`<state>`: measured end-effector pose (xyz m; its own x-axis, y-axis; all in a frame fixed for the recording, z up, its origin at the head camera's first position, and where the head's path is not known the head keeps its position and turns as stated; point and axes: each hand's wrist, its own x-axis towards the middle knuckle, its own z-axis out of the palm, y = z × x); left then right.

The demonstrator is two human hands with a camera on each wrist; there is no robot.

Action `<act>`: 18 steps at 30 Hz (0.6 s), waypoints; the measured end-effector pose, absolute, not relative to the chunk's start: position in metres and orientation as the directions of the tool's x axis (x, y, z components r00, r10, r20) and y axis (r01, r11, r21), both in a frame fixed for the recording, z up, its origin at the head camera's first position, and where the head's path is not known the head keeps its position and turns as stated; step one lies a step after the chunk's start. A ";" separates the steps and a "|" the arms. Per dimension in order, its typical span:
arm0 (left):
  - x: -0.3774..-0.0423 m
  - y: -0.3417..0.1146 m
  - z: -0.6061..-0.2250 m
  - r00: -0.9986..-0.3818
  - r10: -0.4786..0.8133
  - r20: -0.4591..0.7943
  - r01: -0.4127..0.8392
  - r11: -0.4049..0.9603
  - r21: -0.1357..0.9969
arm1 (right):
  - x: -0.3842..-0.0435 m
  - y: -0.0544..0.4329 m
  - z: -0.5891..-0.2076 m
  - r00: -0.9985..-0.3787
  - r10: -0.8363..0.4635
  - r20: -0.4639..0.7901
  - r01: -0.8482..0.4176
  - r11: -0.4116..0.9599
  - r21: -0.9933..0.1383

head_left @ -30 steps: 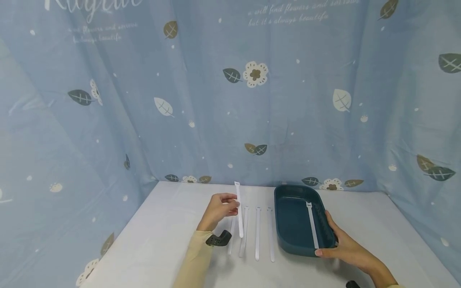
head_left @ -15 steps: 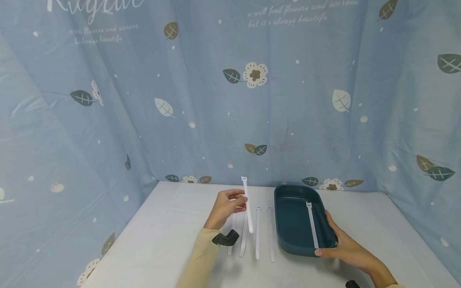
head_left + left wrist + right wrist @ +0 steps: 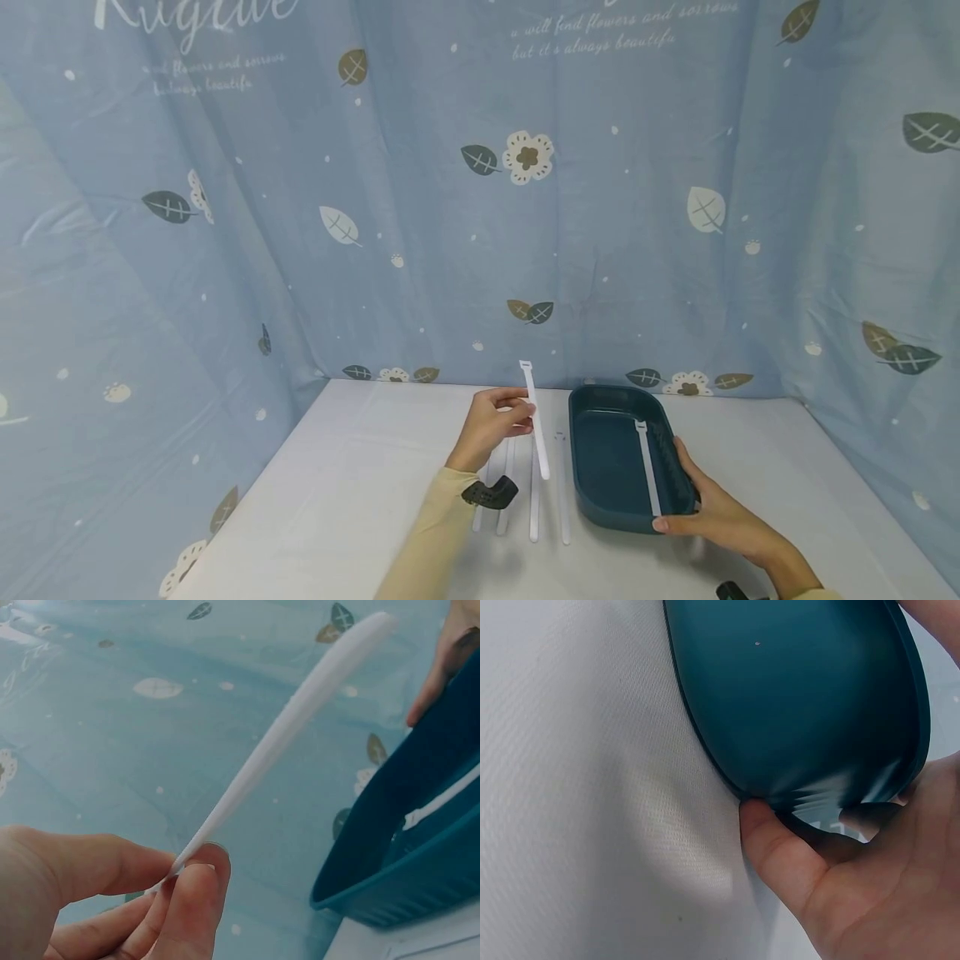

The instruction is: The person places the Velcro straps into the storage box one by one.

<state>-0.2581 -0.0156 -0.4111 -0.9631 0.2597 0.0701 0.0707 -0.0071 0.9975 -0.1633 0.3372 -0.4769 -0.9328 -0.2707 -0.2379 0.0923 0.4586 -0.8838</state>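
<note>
Between thumb and fingertips my left hand (image 3: pixel 491 427) pinches a white cable tie (image 3: pixel 535 421), a flat soft strap with a slotted head. Its head points up, and the strap is raised over the table, just left of a dark teal plastic tray (image 3: pixel 607 467). In the left wrist view the strap (image 3: pixel 277 735) slants up from the fingertips toward the tray (image 3: pixel 390 900). My right hand (image 3: pixel 723 517) grips the tray's near right corner, thumb at the near rim and fingers along the right side. One cable tie (image 3: pixel 648 467) lies lengthwise inside the tray.
Several more white cable ties lie side by side on the white table (image 3: pixel 360 467), partly under my left hand; the rightmost tie (image 3: pixel 563 492) is close to the tray's left wall. A blue patterned curtain (image 3: pixel 420 208) hangs behind and at both sides.
My left hand has moved right and slightly up with the pinched cable tie, closer to the tray. My right hand and the tray have stayed in place.
</note>
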 end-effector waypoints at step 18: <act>-0.257 0.021 -0.405 -0.958 0.277 0.079 0.074 -0.028 0.997 | -0.164 0.337 -0.477 -0.933 -0.268 -0.240 0.096 0.457 -0.884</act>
<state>-0.2566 0.0208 -0.4055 -0.9578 0.2765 0.0789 0.0741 -0.0279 0.9969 -0.1636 0.3371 -0.4774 -0.9332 -0.2677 -0.2399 0.0963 0.4569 -0.8843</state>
